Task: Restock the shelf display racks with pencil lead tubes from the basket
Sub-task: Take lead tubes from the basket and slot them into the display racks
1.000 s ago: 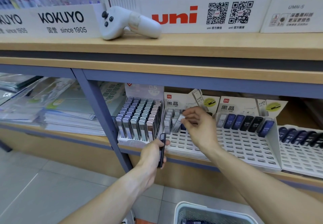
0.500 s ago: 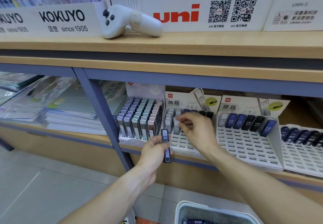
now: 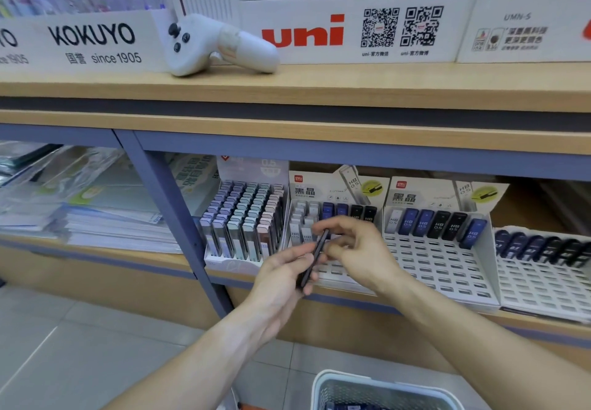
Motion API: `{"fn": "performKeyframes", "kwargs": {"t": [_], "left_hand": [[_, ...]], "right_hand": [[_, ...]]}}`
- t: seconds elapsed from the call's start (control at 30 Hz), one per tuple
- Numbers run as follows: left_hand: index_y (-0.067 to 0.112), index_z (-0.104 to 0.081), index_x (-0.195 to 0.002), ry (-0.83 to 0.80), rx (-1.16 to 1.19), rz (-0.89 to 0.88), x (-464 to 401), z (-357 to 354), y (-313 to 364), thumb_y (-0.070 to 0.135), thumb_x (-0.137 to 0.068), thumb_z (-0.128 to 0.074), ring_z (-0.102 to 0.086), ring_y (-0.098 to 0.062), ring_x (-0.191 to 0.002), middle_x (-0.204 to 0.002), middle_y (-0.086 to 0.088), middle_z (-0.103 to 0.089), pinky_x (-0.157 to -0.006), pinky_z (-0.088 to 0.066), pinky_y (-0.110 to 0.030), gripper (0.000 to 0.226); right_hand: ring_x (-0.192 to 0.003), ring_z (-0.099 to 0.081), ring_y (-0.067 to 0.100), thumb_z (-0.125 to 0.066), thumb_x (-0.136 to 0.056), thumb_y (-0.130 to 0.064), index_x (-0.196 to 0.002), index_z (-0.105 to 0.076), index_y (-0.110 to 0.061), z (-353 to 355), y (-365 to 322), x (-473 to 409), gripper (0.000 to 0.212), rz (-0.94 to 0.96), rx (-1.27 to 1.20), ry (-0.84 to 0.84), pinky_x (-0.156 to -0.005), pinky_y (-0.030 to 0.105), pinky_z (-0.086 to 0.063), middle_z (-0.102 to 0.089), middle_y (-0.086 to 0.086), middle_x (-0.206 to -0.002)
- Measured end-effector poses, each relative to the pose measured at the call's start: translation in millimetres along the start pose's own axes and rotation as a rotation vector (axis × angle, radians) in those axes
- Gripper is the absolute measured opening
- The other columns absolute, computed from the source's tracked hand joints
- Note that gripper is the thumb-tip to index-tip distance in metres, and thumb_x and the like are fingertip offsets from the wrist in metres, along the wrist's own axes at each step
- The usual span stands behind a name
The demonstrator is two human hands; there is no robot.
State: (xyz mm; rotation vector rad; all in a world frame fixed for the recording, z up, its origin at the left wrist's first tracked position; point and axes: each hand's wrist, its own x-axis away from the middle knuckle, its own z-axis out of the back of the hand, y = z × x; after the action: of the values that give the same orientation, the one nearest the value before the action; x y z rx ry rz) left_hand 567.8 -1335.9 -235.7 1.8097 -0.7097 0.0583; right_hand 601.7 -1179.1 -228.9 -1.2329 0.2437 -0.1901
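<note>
Item: one dark pencil lead tube [image 3: 315, 254], tilted with its top leaning right, held in front of the middle display rack [image 3: 332, 273] on the lower shelf. Left hand [image 3: 281, 277]: fingers curled round the tube's lower half. Right hand [image 3: 358, 251]: thumb and fingers pinching the tube's upper end, so both hands meet on it just in front of the rack's slotted white face. Middle rack: white tubes at left, blue and black tubes along the back row, its front rows bare where not hidden by the hands. Right rack [image 3: 441, 269]: one back row of tubes, open slots from there down to its front lip. Left rack [image 3: 246, 224]: packed with pastel tubes, touching the middle rack's side wall. Blue shelf post [image 3: 172, 218] stands just left of the racks. Basket [image 3: 380, 390]: white mesh rim at the bottom edge, below the right forearm, dark tubes inside. Upper shelf [image 3: 319, 86]: white handheld controller [image 3: 217, 47] near its front edge. Change from half a second ago: the right hand has left the white tubes in the rack and come to the tube, which the left hand held alone and more upright.
</note>
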Motion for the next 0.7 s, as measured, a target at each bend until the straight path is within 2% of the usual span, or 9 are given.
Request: {"fn": "performKeyframes", "kwargs": {"t": [0.13,0.3,0.5,0.6,0.7], "left_hand": [[-0.001,-0.064,-0.118,-0.019,-0.022,0.000,0,-10,-1,0.003,-0.104,-0.049,-0.056,-0.016,-0.062,-0.102,-0.022,-0.076,-0.050,-0.039,-0.022,0.022],[0.008,-0.070,-0.114,-0.007,-0.193,-0.042,-3,-21,-10,0.010,-0.100,-0.062,-0.070,-0.018,-0.082,-0.095,-0.009,-0.078,-0.072,-0.056,-0.026,0.016],[0.010,-0.070,-0.113,-0.044,-0.222,-0.029,-4,-43,-17,0.008,-0.094,-0.070,-0.076,-0.022,-0.086,-0.094,-0.007,-0.079,-0.069,-0.057,-0.025,0.019],[0.019,-0.072,-0.107,-0.035,-0.292,-0.077,-7,-51,-22,0.009,-0.093,-0.072,-0.075,-0.023,-0.098,-0.105,-0.005,-0.078,-0.077,-0.057,-0.026,0.018],[0.026,-0.069,-0.118,0.003,-0.507,-0.199,-11,-56,-28,0.013,-0.095,-0.070,-0.067,-0.008,-0.107,-0.112,0.005,-0.073,-0.092,-0.051,-0.022,0.026]], "right_hand": [[-0.087,-0.073,0.016,-0.072,-0.087,0.004,-0.111,-0.074,-0.021,18,1,7,0.035,-0.038,-0.074,0.027,-0.083,0.026,-0.059,-0.075,0.002,-0.101],[-0.074,-0.070,0.012,-0.081,-0.082,-0.003,-0.108,-0.069,-0.019,38,2,11,0.032,-0.039,-0.134,0.154,-0.072,0.021,-0.057,-0.074,0.005,-0.082],[-0.085,-0.073,0.030,-0.081,-0.084,-0.010,-0.103,-0.074,-0.025,58,8,17,0.026,-0.044,-0.099,0.212,-0.085,0.040,-0.062,-0.073,0.009,-0.088],[-0.083,-0.073,0.028,-0.081,-0.084,-0.011,-0.100,-0.073,-0.026,66,11,16,0.024,-0.035,-0.069,0.272,-0.084,0.043,-0.061,-0.073,0.006,-0.085],[-0.083,-0.071,0.013,-0.078,-0.085,-0.010,-0.096,-0.069,-0.027,73,16,12,0.023,-0.007,0.033,0.433,-0.078,0.032,-0.060,-0.072,-0.002,-0.086]]}}
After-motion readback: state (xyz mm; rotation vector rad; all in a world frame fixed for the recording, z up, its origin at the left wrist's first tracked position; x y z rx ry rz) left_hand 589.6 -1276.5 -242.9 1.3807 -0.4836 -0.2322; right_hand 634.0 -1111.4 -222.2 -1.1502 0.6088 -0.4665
